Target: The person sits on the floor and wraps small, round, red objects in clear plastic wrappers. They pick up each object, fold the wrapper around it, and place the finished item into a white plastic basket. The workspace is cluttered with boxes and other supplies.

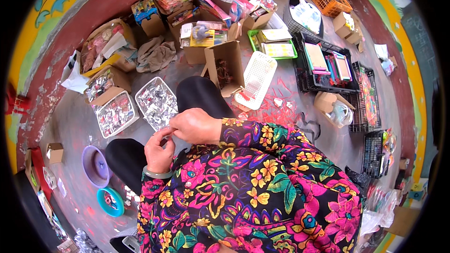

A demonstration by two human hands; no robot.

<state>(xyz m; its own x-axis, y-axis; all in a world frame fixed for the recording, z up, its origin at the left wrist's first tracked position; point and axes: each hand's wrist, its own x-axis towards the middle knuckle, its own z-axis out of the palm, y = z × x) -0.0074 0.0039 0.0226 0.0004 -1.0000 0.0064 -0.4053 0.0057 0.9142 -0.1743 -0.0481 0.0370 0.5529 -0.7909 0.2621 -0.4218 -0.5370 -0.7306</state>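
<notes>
Hands: the left hand (159,152) and right hand (196,125) meet at the fingertips, fingers curled inward; from here I can't tell how tightly they pinch or whether anything small sits between.
Silvery pieces: a heap (157,100) fills the nearer white basket (142,108) just beyond the fingertips, likely set there for easy reach; a second white basket (123,130) sits at its left.
Knees: the right knee (201,96) stands between the hands and an open cardboard box (216,68).
Basins: purple (96,164) and teal (100,201), beside the left knee (125,164).
</notes>
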